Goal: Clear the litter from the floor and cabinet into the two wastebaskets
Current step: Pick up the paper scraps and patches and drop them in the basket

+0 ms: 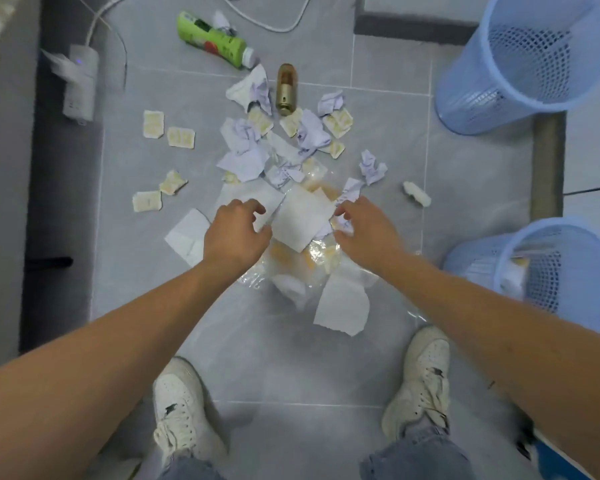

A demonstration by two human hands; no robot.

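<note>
both hands cupped loose, left hand [234, 230] and right hand [364, 233] flanking a white tissue [302, 220] to scoop it | litter mostly on floor [378, 140] | near wastebasket [541, 265] beside right arm, probably part-filled

Green bottle [211, 39] label: printing present, too blurred to read.
Gold canister [286, 89]: no legible marking.
Yellow-white packets [153, 124]: print illegible.
Crumpled lined paper [311, 133]: writing unreadable.
</note>
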